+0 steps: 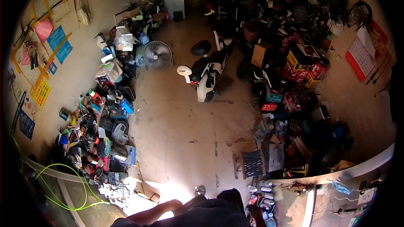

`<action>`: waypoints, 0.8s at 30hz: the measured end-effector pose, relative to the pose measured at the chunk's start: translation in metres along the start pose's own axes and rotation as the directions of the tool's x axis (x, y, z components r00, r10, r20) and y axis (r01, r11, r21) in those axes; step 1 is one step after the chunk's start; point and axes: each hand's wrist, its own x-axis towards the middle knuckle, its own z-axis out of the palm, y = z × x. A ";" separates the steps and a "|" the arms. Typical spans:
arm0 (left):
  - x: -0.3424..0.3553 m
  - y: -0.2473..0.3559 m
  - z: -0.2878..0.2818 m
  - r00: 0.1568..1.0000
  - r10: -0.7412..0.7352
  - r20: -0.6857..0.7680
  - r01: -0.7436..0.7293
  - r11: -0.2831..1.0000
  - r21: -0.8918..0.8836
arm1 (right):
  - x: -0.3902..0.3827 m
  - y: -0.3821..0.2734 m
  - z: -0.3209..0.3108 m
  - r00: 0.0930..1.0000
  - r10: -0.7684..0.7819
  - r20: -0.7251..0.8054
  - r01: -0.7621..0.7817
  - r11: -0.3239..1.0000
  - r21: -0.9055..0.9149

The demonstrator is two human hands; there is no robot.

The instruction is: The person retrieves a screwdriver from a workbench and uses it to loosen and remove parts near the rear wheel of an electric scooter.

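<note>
My left hand (173, 205) is at the bottom centre, at the end of my forearm beside my dark clothing; its fingers are too indistinct to read. My right hand (255, 212) shows low at the right of my body, dim and partly cut off by the lower edge, so its grip is unclear. Near it, several cans (267, 189) lie in a group on the ground. A sandalled foot (200, 190) shows beyond my body. Just past the cans is a low wooden folding stool (251, 164) with a dark woven seat.
A white and black electric scooter (206, 88) stands mid-floor, a floor fan (158, 54) to its left. Heaped tools and containers (105, 134) line the left wall; motorbikes (269, 92) and boxes (305, 65) crowd the right. A green hose (63, 166) loops at lower left by the doorway.
</note>
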 end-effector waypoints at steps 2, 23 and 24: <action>0.006 -0.032 -0.018 0.988 0.134 -0.083 -0.153 0.945 -0.290 | 0.037 -0.032 -0.034 0.876 -0.466 -0.123 0.363 0.805 -0.469; -0.035 0.155 -0.417 0.985 -0.052 0.167 0.161 0.641 -0.750 | 0.418 -0.377 -0.429 0.972 -0.174 -0.155 0.184 0.982 0.048; -0.035 0.156 -0.433 0.981 -0.047 0.186 0.172 0.645 -0.745 | 0.427 -0.399 -0.448 0.971 -0.175 -0.162 0.188 0.980 0.067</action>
